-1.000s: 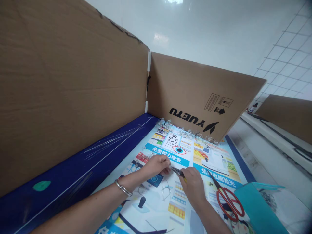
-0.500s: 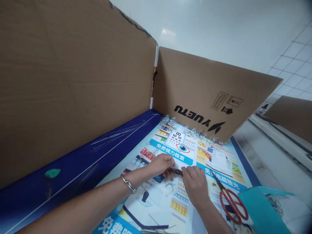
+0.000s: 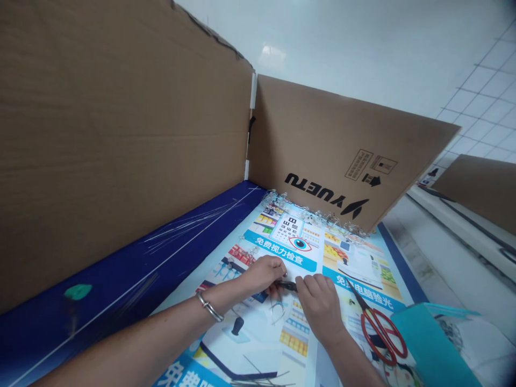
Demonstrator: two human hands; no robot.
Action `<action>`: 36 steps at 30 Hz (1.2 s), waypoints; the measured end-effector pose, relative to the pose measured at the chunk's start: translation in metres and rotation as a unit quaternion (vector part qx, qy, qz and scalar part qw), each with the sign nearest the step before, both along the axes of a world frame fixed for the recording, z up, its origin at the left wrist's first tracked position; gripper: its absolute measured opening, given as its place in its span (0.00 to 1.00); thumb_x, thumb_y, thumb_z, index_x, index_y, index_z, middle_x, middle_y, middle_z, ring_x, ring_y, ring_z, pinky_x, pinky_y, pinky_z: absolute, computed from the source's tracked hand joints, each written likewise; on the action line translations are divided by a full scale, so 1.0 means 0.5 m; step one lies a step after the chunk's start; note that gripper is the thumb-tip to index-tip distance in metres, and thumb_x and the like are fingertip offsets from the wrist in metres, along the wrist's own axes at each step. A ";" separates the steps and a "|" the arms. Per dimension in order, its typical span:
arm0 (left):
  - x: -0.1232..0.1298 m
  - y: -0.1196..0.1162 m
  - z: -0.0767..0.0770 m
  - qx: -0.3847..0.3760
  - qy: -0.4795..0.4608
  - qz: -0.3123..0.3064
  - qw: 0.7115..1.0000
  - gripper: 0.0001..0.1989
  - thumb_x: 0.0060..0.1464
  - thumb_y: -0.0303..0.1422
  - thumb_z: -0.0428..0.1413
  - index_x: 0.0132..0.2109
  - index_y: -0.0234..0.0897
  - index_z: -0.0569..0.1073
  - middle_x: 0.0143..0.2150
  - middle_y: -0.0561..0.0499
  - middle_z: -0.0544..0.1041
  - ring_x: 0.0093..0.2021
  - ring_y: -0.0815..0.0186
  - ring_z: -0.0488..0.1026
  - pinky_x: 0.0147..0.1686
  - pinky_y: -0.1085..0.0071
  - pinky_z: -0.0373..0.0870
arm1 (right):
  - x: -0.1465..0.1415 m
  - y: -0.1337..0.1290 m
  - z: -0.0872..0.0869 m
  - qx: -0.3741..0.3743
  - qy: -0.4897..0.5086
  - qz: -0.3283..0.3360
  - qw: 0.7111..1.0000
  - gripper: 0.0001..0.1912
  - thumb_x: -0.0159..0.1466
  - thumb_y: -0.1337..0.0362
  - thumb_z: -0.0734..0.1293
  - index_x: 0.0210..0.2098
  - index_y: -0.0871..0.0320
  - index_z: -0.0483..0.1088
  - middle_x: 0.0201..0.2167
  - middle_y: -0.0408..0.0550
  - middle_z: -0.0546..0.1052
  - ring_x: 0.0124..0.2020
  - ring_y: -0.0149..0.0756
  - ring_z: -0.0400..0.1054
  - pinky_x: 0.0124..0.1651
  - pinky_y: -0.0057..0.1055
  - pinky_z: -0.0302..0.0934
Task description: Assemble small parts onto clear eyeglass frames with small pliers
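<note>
My left hand (image 3: 264, 273), with a silver bangle at its wrist, is closed in a pinch on a thin bent wire (image 3: 278, 310). The wire's curved loop hangs below my fingers over the printed sheet. My right hand (image 3: 320, 306) is wrapped round a dark, narrow tool that looks like pliers (image 3: 287, 285). The front of this tool reaches to my left fingertips, where its tip is hidden. Right of my right hand lie red-handled scissors (image 3: 385, 336), their dark blades pointing away from me.
Cardboard panels (image 3: 314, 134) stand to the left and at the back. Several small bent wire pieces (image 3: 318, 215) line the back panel's foot. Straight wires (image 3: 193, 223) lie on the blue surface at left, beside a green object (image 3: 78, 292). At right is a teal container (image 3: 429, 344).
The whole view has shifted slightly, so everything sits a little further left. Both hands keep the same grip, with the tool still at the left fingertips.
</note>
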State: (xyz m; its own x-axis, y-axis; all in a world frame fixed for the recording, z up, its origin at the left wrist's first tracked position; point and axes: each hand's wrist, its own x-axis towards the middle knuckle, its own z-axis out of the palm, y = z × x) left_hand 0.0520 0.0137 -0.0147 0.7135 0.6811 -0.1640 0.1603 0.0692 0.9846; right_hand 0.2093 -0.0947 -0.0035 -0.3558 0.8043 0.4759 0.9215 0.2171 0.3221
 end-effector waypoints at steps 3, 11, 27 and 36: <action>0.000 -0.001 0.003 -0.001 0.003 0.000 1.000 0.12 0.50 0.38 0.47 0.32 0.33 0.67 0.20 0.50 0.74 0.15 0.69 0.71 0.12 0.80 0.59 | 0.000 0.000 0.000 -0.005 -0.001 0.001 1.000 0.12 0.62 0.70 0.57 0.44 0.58 0.66 0.30 0.48 0.66 0.33 0.37 0.57 0.36 0.36 0.48; -0.002 0.000 0.005 -0.002 0.007 -0.007 1.000 0.12 0.49 0.39 0.47 0.32 0.33 0.67 0.19 0.50 0.74 0.14 0.70 0.69 0.11 0.81 0.57 | -0.002 -0.001 0.002 -0.005 -0.003 -0.006 1.000 0.12 0.63 0.70 0.56 0.44 0.58 0.65 0.30 0.48 0.66 0.33 0.37 0.57 0.37 0.37 0.48; -0.001 0.005 -0.003 0.008 0.029 -0.020 0.999 0.13 0.50 0.39 0.46 0.31 0.33 0.68 0.19 0.50 0.74 0.13 0.69 0.69 0.11 0.79 0.58 | 0.000 -0.002 0.003 -0.009 -0.005 -0.008 1.000 0.12 0.62 0.70 0.56 0.44 0.58 0.65 0.30 0.48 0.67 0.34 0.37 0.56 0.36 0.37 0.48; -0.001 0.003 -0.009 0.018 0.021 -0.021 0.999 0.13 0.50 0.39 0.46 0.31 0.33 0.68 0.19 0.50 0.74 0.14 0.69 0.69 0.11 0.80 0.58 | -0.001 -0.002 0.003 -0.015 0.001 -0.012 1.000 0.11 0.63 0.70 0.56 0.43 0.58 0.65 0.29 0.48 0.66 0.33 0.37 0.55 0.36 0.37 0.47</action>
State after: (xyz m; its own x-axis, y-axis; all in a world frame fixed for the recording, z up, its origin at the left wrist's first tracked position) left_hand 0.0515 0.0152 -0.0190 0.7345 0.6569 -0.1702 0.2038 0.0257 0.9787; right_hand 0.2089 -0.0958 -0.0021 -0.3360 0.8259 0.4526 0.9269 0.2049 0.3143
